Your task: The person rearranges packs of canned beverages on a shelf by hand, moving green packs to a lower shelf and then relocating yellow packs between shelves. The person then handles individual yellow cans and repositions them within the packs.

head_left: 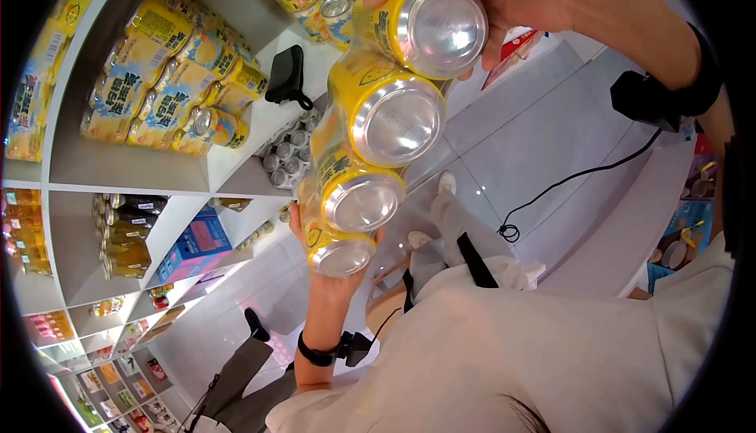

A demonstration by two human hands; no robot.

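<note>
A shrink-wrapped pack of yellow drink cans (378,118) is held up in front of the shelving, its silver can bottoms facing me. At the upper end of the pack, my right hand (512,0) is closed around the outermost can, fingers curled over its side. My left hand (335,283) grips the lower end from beneath; most of its fingers are hidden behind the cans. Just beyond the pack, similar yellow can packs (161,79) are stacked in a shelf compartment, with a single yellow can (216,126) at their front.
A black pouch (285,75) lies on the white shelf (236,138) edge. Lower compartments hold dark bottles (130,236) and a blue-pink box (197,244). Another person's legs (244,374) are at lower left. A black cable (583,173) crosses in front of the tiled floor (543,110) near a counter (606,228).
</note>
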